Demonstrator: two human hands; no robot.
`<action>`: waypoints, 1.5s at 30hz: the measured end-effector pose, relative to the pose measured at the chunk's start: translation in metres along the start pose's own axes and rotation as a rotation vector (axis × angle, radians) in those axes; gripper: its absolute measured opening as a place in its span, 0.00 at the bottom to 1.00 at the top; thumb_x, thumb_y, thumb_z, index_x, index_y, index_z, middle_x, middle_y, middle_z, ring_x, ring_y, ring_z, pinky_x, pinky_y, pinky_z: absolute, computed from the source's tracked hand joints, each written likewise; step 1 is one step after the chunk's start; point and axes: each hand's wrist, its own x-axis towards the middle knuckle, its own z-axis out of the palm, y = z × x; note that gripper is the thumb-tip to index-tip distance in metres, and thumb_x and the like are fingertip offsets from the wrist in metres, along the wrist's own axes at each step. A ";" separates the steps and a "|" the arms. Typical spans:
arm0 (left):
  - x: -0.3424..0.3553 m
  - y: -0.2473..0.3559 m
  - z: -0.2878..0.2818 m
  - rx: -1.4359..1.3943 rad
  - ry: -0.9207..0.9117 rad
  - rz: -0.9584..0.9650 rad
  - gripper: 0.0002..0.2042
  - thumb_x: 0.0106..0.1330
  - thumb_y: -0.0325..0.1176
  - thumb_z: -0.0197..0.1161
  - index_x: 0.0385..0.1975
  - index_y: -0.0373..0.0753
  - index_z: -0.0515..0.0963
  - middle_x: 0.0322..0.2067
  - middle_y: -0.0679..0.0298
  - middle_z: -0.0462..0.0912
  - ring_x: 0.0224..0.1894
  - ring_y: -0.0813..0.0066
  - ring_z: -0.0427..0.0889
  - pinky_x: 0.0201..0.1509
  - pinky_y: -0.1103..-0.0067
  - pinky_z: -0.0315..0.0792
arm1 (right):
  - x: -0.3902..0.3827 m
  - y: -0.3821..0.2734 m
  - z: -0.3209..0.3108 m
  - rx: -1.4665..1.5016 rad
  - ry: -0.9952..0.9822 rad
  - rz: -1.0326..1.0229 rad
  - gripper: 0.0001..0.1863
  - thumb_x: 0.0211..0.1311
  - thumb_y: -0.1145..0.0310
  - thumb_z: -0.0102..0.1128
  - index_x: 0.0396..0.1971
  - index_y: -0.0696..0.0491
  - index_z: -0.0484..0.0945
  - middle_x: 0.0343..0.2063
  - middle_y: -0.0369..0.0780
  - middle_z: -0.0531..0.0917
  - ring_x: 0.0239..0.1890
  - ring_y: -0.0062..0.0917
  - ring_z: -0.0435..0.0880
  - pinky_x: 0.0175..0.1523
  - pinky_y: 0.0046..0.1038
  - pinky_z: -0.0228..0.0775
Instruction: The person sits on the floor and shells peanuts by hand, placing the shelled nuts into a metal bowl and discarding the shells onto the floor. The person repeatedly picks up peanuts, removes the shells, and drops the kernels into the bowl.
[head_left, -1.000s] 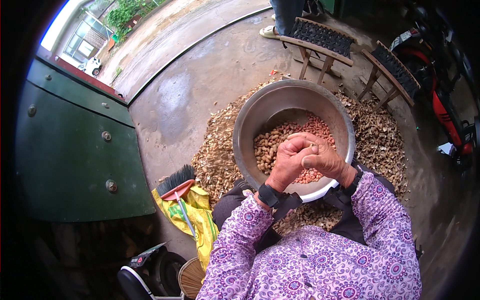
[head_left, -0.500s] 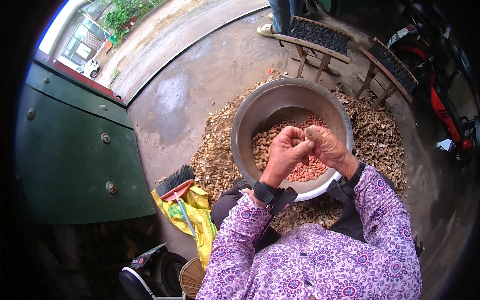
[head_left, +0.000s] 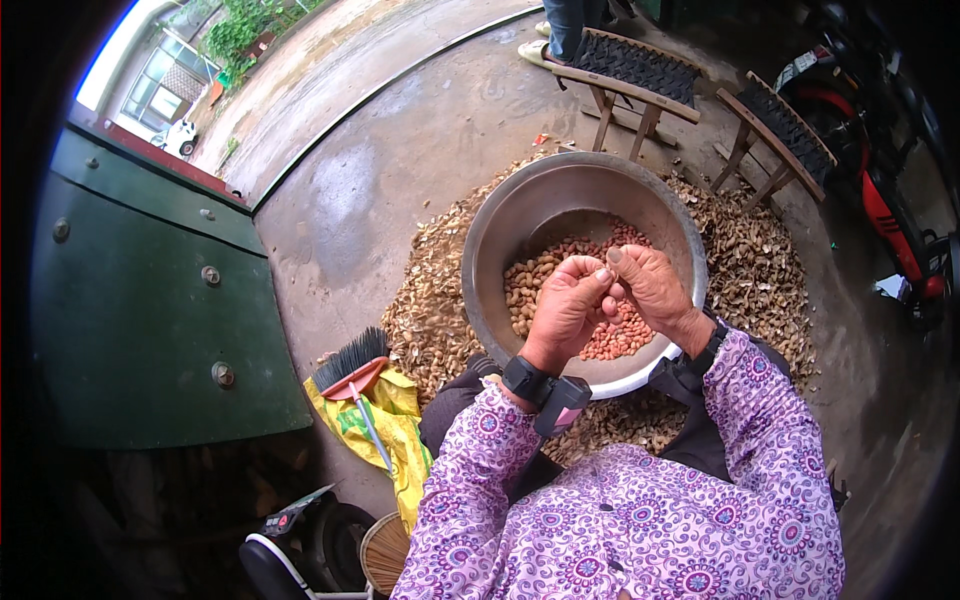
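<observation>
Over a wide metal basin (head_left: 484, 262), my left hand (head_left: 568, 312) and my right hand (head_left: 655, 290) meet, thumbs and fingertips pinched together. A peanut between them is mostly covered by the fingers. Inside the basin, unshelled peanuts (head_left: 523, 292) are heaped on the left, and pinkish-red peanut kernels (head_left: 615, 340) lie beneath my hands and toward the far side. My forearms hide part of the basin's near rim. Each wrist wears a black band.
Peanut shells (head_left: 425, 300) surround the basin on the floor. A broom (head_left: 352, 368) rests on a yellow sack (head_left: 398, 425) at left, beside a green metal panel (head_left: 160, 320). Two woven-top stools (head_left: 640, 72) stand beyond, near a person's legs (head_left: 565, 35); a red-and-black vehicle (head_left: 880, 215) is right.
My hands stay together over the basin. The left wrist has rolled, my fingers have shifted slightly, and the right thumb now points more away. The person's feet beyond have moved a little.
</observation>
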 end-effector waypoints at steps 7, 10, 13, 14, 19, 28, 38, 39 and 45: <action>-0.003 0.007 0.004 0.154 0.034 0.047 0.04 0.60 0.29 0.52 0.32 0.38 0.66 0.23 0.62 0.76 0.19 0.80 0.75 0.20 0.84 0.73 | 0.003 0.006 -0.007 -0.201 0.048 -0.124 0.13 0.58 0.61 0.50 0.20 0.55 0.70 0.15 0.31 0.72 0.18 0.11 0.70 0.23 0.12 0.62; -0.002 0.006 0.004 0.162 0.036 0.026 0.05 0.59 0.29 0.53 0.32 0.38 0.66 0.24 0.62 0.76 0.20 0.79 0.76 0.21 0.84 0.74 | 0.000 0.002 -0.009 -0.268 0.057 -0.122 0.15 0.57 0.61 0.52 0.24 0.60 0.74 0.21 0.33 0.76 0.23 0.11 0.72 0.29 0.16 0.64; -0.002 0.006 0.003 0.171 0.038 0.063 0.05 0.58 0.27 0.54 0.31 0.38 0.66 0.24 0.62 0.75 0.20 0.79 0.76 0.21 0.84 0.74 | -0.001 -0.002 -0.008 -0.263 0.027 -0.131 0.14 0.56 0.62 0.53 0.24 0.59 0.75 0.21 0.33 0.77 0.24 0.11 0.72 0.29 0.15 0.64; -0.002 0.005 0.003 0.186 0.034 0.108 0.05 0.58 0.26 0.54 0.31 0.38 0.66 0.25 0.63 0.75 0.21 0.79 0.76 0.21 0.84 0.74 | 0.000 -0.004 -0.008 -0.284 0.009 -0.138 0.13 0.56 0.63 0.53 0.25 0.59 0.76 0.21 0.33 0.77 0.25 0.11 0.72 0.30 0.15 0.64; -0.005 0.009 0.003 0.288 0.057 0.242 0.05 0.54 0.23 0.57 0.29 0.36 0.69 0.24 0.65 0.76 0.24 0.81 0.75 0.26 0.85 0.72 | -0.001 -0.014 -0.003 -0.400 -0.025 -0.282 0.09 0.55 0.68 0.53 0.28 0.59 0.77 0.24 0.31 0.77 0.28 0.11 0.72 0.35 0.15 0.65; -0.015 0.013 0.005 0.608 0.133 0.262 0.04 0.52 0.21 0.56 0.27 0.36 0.71 0.23 0.67 0.76 0.24 0.85 0.73 0.25 0.88 0.69 | -0.002 -0.020 -0.009 -0.354 0.049 -0.198 0.11 0.56 0.65 0.53 0.30 0.59 0.76 0.26 0.32 0.78 0.30 0.11 0.73 0.37 0.16 0.66; -0.034 0.029 0.007 0.900 -0.268 -0.182 0.12 0.49 0.30 0.63 0.32 0.31 0.75 0.24 0.66 0.77 0.26 0.82 0.74 0.31 0.84 0.68 | 0.016 -0.012 -0.024 -0.413 0.094 -0.133 0.13 0.56 0.62 0.52 0.27 0.58 0.76 0.21 0.29 0.74 0.25 0.12 0.70 0.32 0.17 0.64; -0.033 0.029 0.003 0.673 -0.194 -0.128 0.12 0.51 0.30 0.61 0.34 0.32 0.74 0.24 0.66 0.77 0.26 0.82 0.74 0.30 0.86 0.68 | 0.023 -0.004 -0.029 -0.426 0.089 -0.131 0.13 0.56 0.62 0.52 0.27 0.58 0.76 0.21 0.29 0.74 0.25 0.12 0.70 0.32 0.17 0.64; -0.038 0.050 -0.005 0.340 0.026 0.116 0.07 0.57 0.31 0.56 0.30 0.34 0.74 0.24 0.63 0.78 0.20 0.81 0.75 0.22 0.85 0.70 | 0.053 0.055 -0.062 -1.530 -0.040 -0.270 0.09 0.45 0.69 0.54 0.24 0.58 0.77 0.25 0.47 0.78 0.30 0.36 0.78 0.37 0.32 0.68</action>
